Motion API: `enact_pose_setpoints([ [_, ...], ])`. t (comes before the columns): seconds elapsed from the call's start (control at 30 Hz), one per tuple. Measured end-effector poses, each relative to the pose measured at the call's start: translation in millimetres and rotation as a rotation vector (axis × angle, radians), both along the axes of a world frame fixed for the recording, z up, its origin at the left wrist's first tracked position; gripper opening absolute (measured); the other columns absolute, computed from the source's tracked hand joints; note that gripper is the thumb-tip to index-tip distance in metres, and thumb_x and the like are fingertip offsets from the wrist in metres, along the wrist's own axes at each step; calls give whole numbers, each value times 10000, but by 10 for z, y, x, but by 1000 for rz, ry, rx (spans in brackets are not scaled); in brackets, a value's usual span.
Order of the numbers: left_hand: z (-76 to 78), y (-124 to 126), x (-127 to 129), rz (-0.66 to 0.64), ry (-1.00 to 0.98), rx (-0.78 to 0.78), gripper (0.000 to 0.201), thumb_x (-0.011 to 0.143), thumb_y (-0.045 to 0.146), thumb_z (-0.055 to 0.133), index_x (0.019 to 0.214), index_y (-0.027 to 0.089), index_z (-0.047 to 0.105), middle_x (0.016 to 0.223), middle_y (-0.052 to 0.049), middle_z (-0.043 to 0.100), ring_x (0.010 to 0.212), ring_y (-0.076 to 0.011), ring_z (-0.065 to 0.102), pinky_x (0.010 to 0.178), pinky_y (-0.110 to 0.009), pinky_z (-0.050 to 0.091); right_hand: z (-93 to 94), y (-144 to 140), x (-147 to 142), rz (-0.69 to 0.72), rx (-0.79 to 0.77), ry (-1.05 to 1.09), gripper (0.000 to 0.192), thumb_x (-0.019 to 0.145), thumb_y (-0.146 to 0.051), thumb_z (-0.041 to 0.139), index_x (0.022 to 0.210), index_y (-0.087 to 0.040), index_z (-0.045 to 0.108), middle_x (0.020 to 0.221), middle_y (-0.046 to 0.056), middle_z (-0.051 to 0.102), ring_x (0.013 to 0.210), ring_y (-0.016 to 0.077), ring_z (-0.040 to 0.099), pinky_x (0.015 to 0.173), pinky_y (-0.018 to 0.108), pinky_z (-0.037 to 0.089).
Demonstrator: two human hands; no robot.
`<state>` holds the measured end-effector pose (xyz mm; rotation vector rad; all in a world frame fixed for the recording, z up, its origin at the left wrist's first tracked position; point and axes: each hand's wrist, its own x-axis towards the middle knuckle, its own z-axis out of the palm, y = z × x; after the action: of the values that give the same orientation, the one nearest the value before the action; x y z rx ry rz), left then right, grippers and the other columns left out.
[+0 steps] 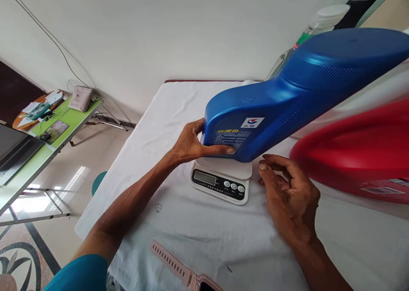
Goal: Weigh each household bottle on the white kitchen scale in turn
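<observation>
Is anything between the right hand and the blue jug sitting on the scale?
Nothing visible. The right hand hovers open beside the scale, with only bare white cloth between it and the blue jug, which the left hand already holds.

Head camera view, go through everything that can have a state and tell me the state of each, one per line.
blue jug: lying on its side on the scale, steadied
left hand: gripping the jug's base end
right hand: open, just off the jug
kitchen scale: loaded, display shows no readable digits
red jug: lying on its side
pink watch: lying flat, unworn
clear bottle: capped
</observation>
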<state>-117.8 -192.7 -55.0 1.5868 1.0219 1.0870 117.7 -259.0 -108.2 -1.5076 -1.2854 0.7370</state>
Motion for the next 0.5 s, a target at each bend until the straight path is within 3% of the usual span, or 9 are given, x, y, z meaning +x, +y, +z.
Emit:
enact_pose_setpoints([
  [0.17,51,-68,155,39,-214,-115,562,600,360,1044,1074,176,804,1060,-70,837,977,-249,789,914,-422,660,-22,-45,39,14,29,13,491,907,-694,649,1116,-257,730,1149,104,769,1074,345,733,887,533,566],
  [0.27,105,-131,217,73,-309,-198,581,633,347,1034,1137,181,799,1104,-76,840,1012,-253,801,953,-441,671,44,-68,28,57,144,45,576,934,-722,617,1274,-266,711,1281,118,732,1162,354,706,896,552,573],
  [0.4,271,-290,270,67,-399,-296,558,671,374,1019,1142,170,800,1165,-104,839,1034,-283,817,940,-455,690,260,-88,-20,94,232,172,681,910,-727,680,1437,-296,652,1424,131,690,1287,369,675,941,570,588],
  [0.5,492,-498,335,37,-423,-319,504,687,335,1013,1123,177,814,1151,-95,847,1037,-294,824,916,-429,704,476,-175,-28,126,205,258,679,916,-752,663,1429,-307,666,1366,136,729,1215,386,716,918,591,603],
])
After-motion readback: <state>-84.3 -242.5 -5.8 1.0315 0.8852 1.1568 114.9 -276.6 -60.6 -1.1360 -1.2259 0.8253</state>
